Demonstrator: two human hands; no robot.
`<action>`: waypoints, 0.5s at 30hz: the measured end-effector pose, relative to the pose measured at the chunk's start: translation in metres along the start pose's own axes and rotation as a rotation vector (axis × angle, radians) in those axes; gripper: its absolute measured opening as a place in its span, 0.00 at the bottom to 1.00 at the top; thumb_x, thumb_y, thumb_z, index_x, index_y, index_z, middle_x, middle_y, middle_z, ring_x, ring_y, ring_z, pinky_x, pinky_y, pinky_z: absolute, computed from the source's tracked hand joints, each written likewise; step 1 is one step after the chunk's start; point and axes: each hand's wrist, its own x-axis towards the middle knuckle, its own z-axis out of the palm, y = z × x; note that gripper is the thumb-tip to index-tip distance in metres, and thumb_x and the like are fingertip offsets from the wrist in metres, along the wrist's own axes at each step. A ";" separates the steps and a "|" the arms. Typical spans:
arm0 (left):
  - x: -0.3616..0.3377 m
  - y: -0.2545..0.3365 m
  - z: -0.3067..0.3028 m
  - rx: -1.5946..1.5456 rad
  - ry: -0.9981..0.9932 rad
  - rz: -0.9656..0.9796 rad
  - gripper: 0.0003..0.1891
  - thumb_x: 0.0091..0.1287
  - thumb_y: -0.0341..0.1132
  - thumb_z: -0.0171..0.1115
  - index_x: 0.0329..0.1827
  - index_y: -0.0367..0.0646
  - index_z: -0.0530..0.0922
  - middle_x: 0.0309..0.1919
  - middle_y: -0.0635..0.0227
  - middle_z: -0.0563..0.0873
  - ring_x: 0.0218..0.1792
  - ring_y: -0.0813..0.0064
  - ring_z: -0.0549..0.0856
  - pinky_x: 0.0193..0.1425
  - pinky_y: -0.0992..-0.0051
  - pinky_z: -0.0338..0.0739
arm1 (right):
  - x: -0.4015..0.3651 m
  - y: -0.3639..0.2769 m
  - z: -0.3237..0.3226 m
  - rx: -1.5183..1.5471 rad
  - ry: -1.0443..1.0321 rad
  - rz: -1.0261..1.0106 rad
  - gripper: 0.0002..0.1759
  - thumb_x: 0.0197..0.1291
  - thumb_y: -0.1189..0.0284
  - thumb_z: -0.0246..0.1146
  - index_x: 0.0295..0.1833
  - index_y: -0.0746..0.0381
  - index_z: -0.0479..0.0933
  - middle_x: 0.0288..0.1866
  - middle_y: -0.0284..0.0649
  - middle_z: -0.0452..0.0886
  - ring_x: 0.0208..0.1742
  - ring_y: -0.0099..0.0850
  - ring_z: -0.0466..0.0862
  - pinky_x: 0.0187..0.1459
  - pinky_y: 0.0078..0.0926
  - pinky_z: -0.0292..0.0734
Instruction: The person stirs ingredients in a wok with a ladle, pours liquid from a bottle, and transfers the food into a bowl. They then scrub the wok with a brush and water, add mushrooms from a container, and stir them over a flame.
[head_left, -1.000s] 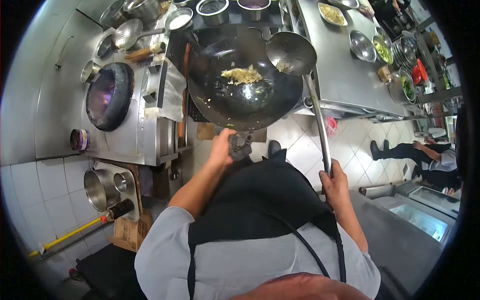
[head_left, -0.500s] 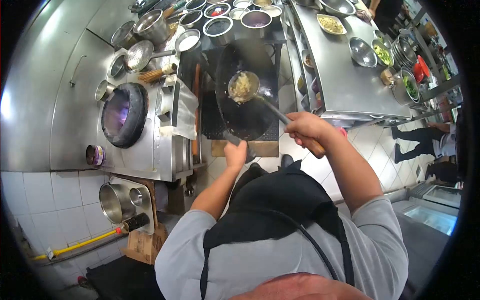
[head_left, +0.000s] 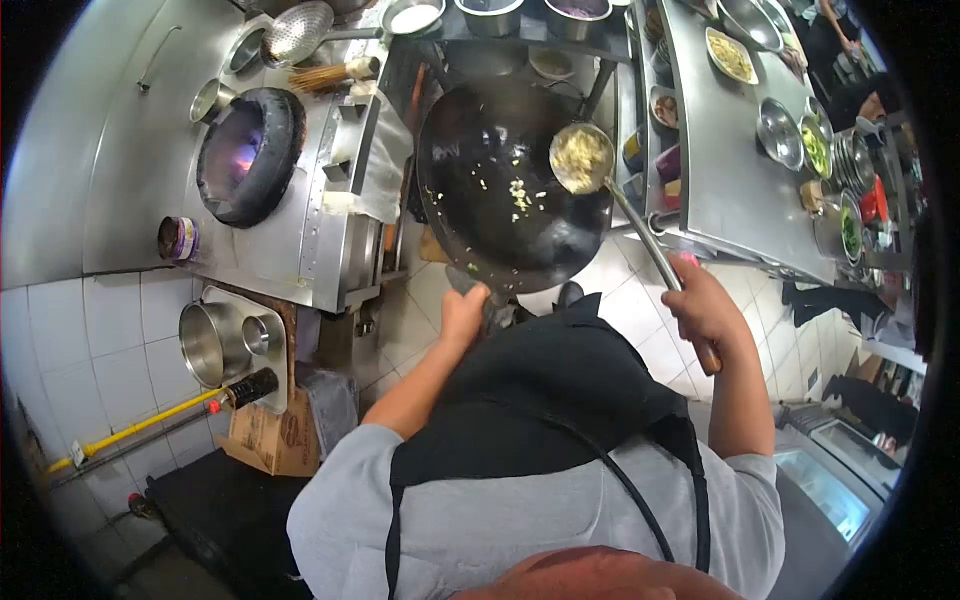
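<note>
A large black wok (head_left: 500,220) has small pale bits scattered over its inner surface. My left hand (head_left: 464,308) is closed round a grey cloth (head_left: 465,282) at the wok's near left edge. In my right hand (head_left: 705,308) is the long handle of a metal ladle (head_left: 645,230), its wooden end pointing down past the fist. The ladle's bowl, filled with chopped pale yellow food (head_left: 580,160), is over the wok's right side.
On the left, a steel counter (head_left: 262,252) holds a burner ring (head_left: 250,155) with a bluish flame, a brush (head_left: 335,73) and a tin (head_left: 178,238). A steel table (head_left: 725,170) with bowls is at the right. People stand beyond it.
The wok is now nearer and tilted toward me, showing its inside. My right hand and the filled ladle have moved right. The whole view has shifted.
</note>
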 end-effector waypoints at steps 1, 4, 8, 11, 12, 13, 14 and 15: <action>-0.009 0.006 -0.003 -0.003 0.009 0.009 0.16 0.60 0.38 0.63 0.35 0.28 0.81 0.28 0.61 0.87 0.29 0.66 0.86 0.35 0.67 0.78 | -0.002 -0.002 0.000 -0.036 -0.001 0.014 0.33 0.56 0.78 0.59 0.71 0.61 0.69 0.24 0.36 0.72 0.16 0.28 0.74 0.16 0.29 0.71; -0.026 0.006 -0.021 0.137 0.118 0.379 0.11 0.60 0.33 0.65 0.37 0.32 0.81 0.30 0.51 0.87 0.32 0.57 0.88 0.39 0.62 0.80 | 0.005 -0.007 0.011 -0.027 -0.065 0.036 0.33 0.56 0.78 0.59 0.71 0.61 0.68 0.23 0.36 0.72 0.15 0.28 0.74 0.16 0.29 0.71; -0.010 -0.002 -0.027 0.340 0.347 0.756 0.12 0.59 0.34 0.67 0.38 0.32 0.81 0.30 0.47 0.86 0.34 0.42 0.85 0.41 0.58 0.81 | 0.011 -0.021 0.037 0.083 -0.214 -0.063 0.35 0.56 0.76 0.61 0.73 0.61 0.70 0.23 0.38 0.76 0.16 0.28 0.77 0.18 0.28 0.73; 0.016 -0.004 -0.032 0.222 0.288 0.538 0.13 0.58 0.34 0.66 0.38 0.30 0.80 0.31 0.45 0.86 0.35 0.43 0.86 0.41 0.58 0.80 | 0.030 -0.024 0.062 0.241 -0.360 -0.105 0.33 0.59 0.77 0.61 0.73 0.63 0.68 0.24 0.36 0.74 0.16 0.26 0.75 0.18 0.26 0.72; 0.027 -0.005 -0.031 0.159 0.298 0.495 0.15 0.59 0.36 0.64 0.37 0.27 0.80 0.29 0.44 0.85 0.33 0.48 0.86 0.42 0.58 0.79 | 0.042 -0.018 0.071 0.384 -0.440 -0.122 0.33 0.60 0.77 0.60 0.73 0.65 0.68 0.25 0.35 0.73 0.16 0.24 0.74 0.18 0.24 0.72; 0.036 -0.010 -0.031 0.155 0.272 0.511 0.15 0.59 0.36 0.64 0.37 0.27 0.80 0.29 0.44 0.85 0.33 0.48 0.86 0.42 0.58 0.79 | 0.056 -0.012 0.078 0.422 -0.465 -0.132 0.33 0.62 0.77 0.61 0.74 0.65 0.66 0.25 0.34 0.73 0.16 0.23 0.73 0.18 0.23 0.71; 0.047 -0.015 -0.033 0.191 0.277 0.267 0.16 0.59 0.37 0.63 0.36 0.26 0.80 0.28 0.46 0.86 0.32 0.51 0.86 0.42 0.58 0.79 | 0.061 -0.008 0.079 0.465 -0.472 -0.139 0.33 0.64 0.76 0.61 0.75 0.65 0.64 0.25 0.33 0.73 0.16 0.23 0.73 0.17 0.22 0.70; 0.067 -0.018 -0.030 0.234 0.261 0.039 0.18 0.59 0.37 0.61 0.35 0.24 0.79 0.28 0.48 0.86 0.32 0.54 0.86 0.42 0.58 0.79 | 0.057 -0.012 0.074 0.523 -0.473 -0.092 0.33 0.64 0.75 0.61 0.75 0.65 0.64 0.26 0.33 0.73 0.16 0.23 0.73 0.17 0.21 0.69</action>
